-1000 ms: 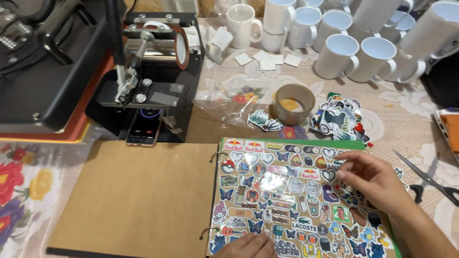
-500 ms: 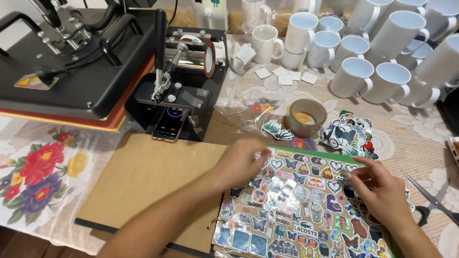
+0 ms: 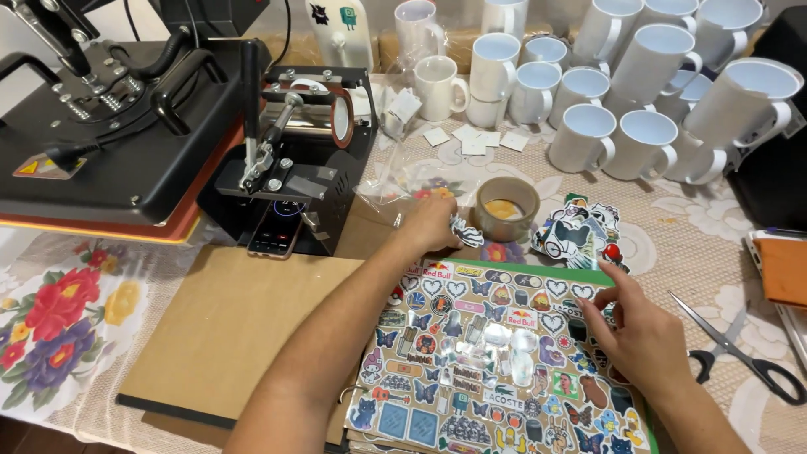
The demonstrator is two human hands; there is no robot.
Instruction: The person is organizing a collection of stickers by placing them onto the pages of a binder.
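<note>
My left hand (image 3: 430, 224) reaches forward past the top of an open ring binder, its fingertips closed on a small black-and-white sticker (image 3: 466, 233) lying beside a brown tape roll (image 3: 507, 208). My right hand (image 3: 632, 328) rests on the binder's right page (image 3: 487, 353), which is covered with several colourful stickers. Its fingers are spread near the page's right edge and hold nothing. The binder's left page is plain brown cardboard (image 3: 239, 328).
A loose sticker pile (image 3: 578, 235) lies right of the tape roll. Scissors (image 3: 744, 357) lie at the right. Several white mugs (image 3: 622, 126) stand at the back. A flat heat press (image 3: 109, 134), a mug press (image 3: 298, 155) and a phone (image 3: 274, 232) sit at the left.
My left hand has moved from the top edge of the sticker page forward to the sticker by the tape roll. The camera has tilted slightly. My right hand stays on the page.
</note>
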